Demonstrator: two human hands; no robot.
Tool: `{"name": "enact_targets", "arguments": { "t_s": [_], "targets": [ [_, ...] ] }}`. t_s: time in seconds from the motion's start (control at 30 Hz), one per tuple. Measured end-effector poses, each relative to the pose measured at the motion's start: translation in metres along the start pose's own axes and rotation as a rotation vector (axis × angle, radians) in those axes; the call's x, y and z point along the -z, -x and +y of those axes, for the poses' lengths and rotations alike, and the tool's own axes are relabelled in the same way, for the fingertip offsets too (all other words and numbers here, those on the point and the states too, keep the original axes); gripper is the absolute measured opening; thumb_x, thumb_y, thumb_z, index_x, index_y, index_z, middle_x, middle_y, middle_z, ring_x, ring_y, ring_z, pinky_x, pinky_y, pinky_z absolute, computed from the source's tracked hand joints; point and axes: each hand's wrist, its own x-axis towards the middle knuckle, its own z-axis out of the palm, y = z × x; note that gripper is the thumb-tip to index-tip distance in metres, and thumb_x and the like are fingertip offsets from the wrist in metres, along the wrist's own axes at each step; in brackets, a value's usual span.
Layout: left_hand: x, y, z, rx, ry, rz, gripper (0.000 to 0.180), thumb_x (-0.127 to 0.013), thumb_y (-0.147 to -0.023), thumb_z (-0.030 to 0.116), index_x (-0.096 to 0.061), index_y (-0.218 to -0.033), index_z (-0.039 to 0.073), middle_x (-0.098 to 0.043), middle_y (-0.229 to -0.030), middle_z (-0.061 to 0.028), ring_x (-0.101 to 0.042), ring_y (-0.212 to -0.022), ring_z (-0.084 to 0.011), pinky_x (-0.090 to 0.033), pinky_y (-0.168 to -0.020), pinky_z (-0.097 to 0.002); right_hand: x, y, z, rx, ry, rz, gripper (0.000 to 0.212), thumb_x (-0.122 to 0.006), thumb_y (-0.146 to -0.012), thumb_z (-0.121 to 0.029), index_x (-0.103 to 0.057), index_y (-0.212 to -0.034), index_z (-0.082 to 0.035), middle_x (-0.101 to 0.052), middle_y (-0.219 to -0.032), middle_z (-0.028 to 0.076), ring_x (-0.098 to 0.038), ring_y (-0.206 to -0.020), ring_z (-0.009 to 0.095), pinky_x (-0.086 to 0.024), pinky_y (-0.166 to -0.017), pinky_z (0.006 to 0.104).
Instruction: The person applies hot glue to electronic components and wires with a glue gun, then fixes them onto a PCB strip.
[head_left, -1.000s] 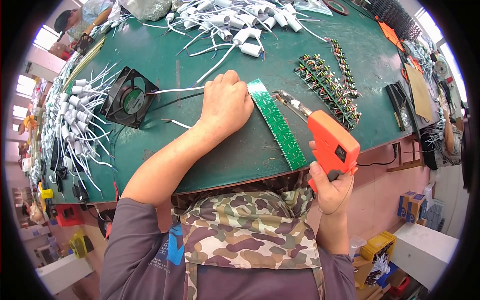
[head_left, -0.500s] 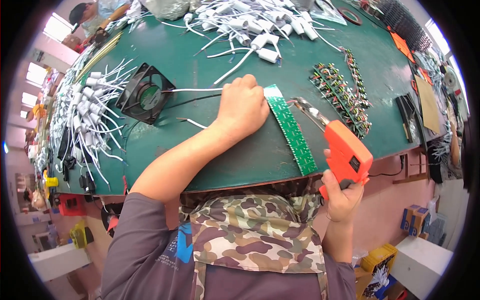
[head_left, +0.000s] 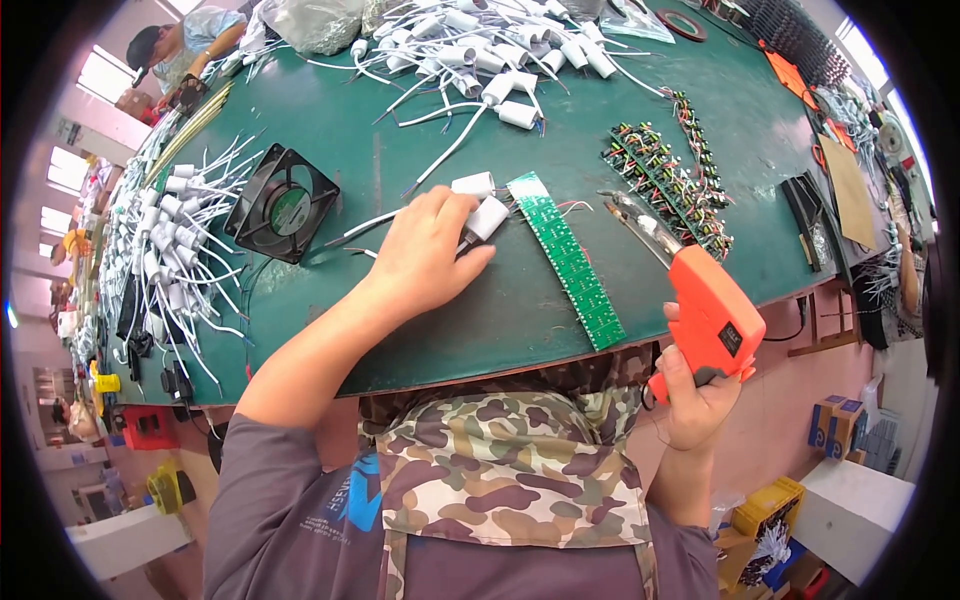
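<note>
My left hand [head_left: 425, 250] rests on the green table, thumb and fingers apart, right beside two white cylindrical lamp holders [head_left: 487, 218]. A white wire [head_left: 370, 226] runs out from under this hand to the left. Just right of the lamp holders lies a long green circuit board [head_left: 568, 262], with thin wires at its upper end. My right hand [head_left: 698, 400] grips an orange soldering gun [head_left: 716, 310] by its handle. The gun's metal tip points up and left, above the table between the board and a cluster of populated circuit boards [head_left: 668, 180].
A black fan [head_left: 283, 205] stands left of my left hand. Piles of white lamp holders with wires lie at the far side [head_left: 470, 55] and the left [head_left: 170, 235]. Another person [head_left: 190, 45] sits at the far left. Black strips [head_left: 808, 220] lie near the right edge.
My left hand has moved left and down from the board's upper end, its fingers opening and two lamp holders coming into view. The soldering gun has shifted slightly right and down, away from the board.
</note>
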Motion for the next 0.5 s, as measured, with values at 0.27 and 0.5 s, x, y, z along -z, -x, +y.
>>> {"name": "enact_targets", "arguments": {
  "t_s": [0.27, 0.5],
  "targets": [
    [-0.012, -0.004, 0.0, -0.012, -0.066, -0.002, 0.046, -0.073, -0.08, 0.025, -0.054, -0.115, 0.001, -0.06, -0.106, -0.0183, -0.058, -0.1, -0.0375, -0.046, -0.087, -0.045, 0.003, -0.004, 0.004, 0.042, 0.081, 0.04, 0.044, -0.061, -0.087, -0.003, -0.05, -0.128, 0.006, -0.062, -0.119, 0.02, -0.058, -0.071, 0.009, -0.05, -0.066, 0.0239],
    [0.021, -0.03, 0.021, -0.08, -0.236, -0.145, 0.032, -0.071, -0.08, 0.02, -0.059, -0.103, 0.003, -0.061, -0.093, -0.0132, -0.062, -0.09, -0.033, -0.048, -0.079, -0.0447, 0.02, -0.004, 0.002, 0.114, 0.103, 0.081, 0.041, -0.061, -0.086, -0.002, -0.053, -0.125, 0.007, -0.064, -0.117, 0.02, -0.061, -0.078, 0.012, -0.052, -0.077, 0.0294]
  ]
}}
